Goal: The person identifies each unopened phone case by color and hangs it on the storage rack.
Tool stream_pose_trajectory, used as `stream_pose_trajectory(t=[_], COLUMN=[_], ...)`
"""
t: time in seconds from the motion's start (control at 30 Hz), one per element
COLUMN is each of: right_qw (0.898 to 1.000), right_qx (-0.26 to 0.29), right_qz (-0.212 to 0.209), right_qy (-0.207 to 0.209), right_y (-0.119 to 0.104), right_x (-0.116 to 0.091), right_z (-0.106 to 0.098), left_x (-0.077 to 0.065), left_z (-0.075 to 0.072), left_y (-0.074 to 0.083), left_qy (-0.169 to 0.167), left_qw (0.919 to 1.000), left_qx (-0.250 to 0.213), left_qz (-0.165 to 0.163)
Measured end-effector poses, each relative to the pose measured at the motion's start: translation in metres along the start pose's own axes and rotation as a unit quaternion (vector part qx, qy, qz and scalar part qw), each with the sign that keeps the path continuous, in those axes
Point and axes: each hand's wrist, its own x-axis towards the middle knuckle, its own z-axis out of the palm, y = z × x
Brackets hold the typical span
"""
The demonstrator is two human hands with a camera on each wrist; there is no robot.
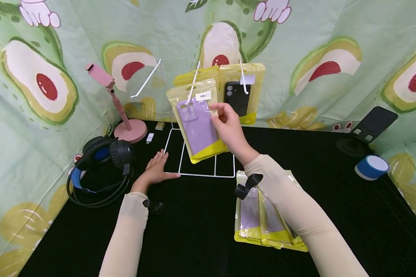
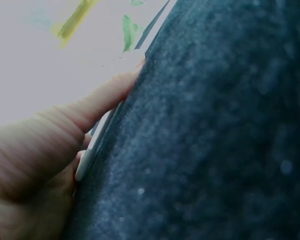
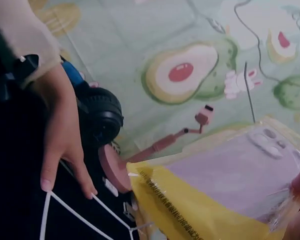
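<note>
My right hand pinches the right edge of a packaged purple phone case, in a clear bag with a yellow bottom and a white label. The bag's top overlaps the middle hook of a white wire display rack. Another yellow-edged bag shows behind it. On the right hook hangs a bagged black phone case. With fingers spread, my left hand rests at the rack base's front left corner. In the left wrist view, the thumb lies along the white wire.
Several bagged phone cases lie under my right forearm. Headphones, a pink phone stand and a small white USB stick are on the left. At the right stand a black phone holder and a blue-and-white round object.
</note>
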Motion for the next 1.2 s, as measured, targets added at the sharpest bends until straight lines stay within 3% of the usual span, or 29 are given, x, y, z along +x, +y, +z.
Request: stream_pose_trajectory(t=[0.27, 0.5, 0.77, 0.93, 1.1, 1.2], right_qw=[0.999, 0.998, 0.984, 0.975, 0.963, 0.943], right_qx=[-0.005, -0.017, 0.025, 0.006, -0.074, -0.172], right_qz=[0.026, 0.048, 0.169, 0.217, 0.259, 0.284], right_qy=[0.034, 0.035, 0.046, 0.042, 0.018, -0.027], right_y=[0.015, 0.033, 0.071, 0.077, 0.069, 0.065], right_x=[0.018, 0.011, -0.034, -0.065, -0.095, -0.11], right_z=[0.003, -0.017, -0.077, -0.124, -0.167, -0.188], left_x=[0.002, 0.003, 0.001, 0.001, 0.002, 0.002], left_z=[0.001, 0.002, -0.001, -0.002, 0.0, 0.001], left_y=[0.0, 0.0, 0.003, 0.002, 0.001, 0.0], left_qy=[-0.005, -0.008, -0.007, -0.003, -0.003, -0.004], left_qw=[0.9999, 0.9997, 0.9998, 0.9998, 0.9999, 0.9999], left_qx=[0.007, 0.005, 0.004, 0.006, 0.007, 0.004], left_qz=[-0.012, -0.023, -0.02, -0.021, -0.015, -0.015])
